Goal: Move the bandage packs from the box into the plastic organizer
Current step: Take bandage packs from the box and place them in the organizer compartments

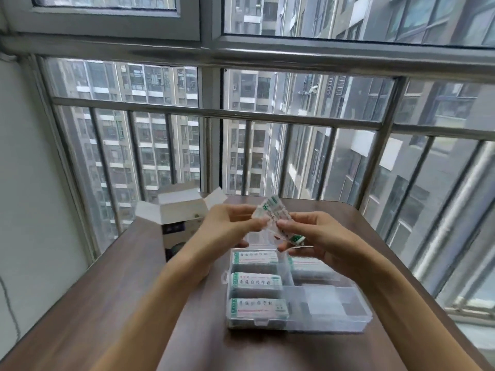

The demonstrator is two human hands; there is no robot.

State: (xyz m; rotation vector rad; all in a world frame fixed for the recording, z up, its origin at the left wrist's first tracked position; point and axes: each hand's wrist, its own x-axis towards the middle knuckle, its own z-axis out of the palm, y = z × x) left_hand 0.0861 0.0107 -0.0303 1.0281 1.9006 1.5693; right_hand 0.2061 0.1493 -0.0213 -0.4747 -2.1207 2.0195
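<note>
Both hands, left (227,226) and right (312,236), pinch bandage packs (273,218) above organizer (356,321) mid-bench. Square bundle first, then lower flat into free right-side compartment. Box (178,210) open, far-left bench edge.

A dark brown wood-grain bench (112,303) stands against a window with metal bars. Two things lie directly on it. At the far left sits a cardboard box (176,223), upright, its white top flaps folded open. Nearer and to the right lies a clear plastic organizer (334,309), its lid open, divided into compartments. Three white packs with green edges fill its left column; another lies in a far right compartment. Box and organizer stand apart.
</note>
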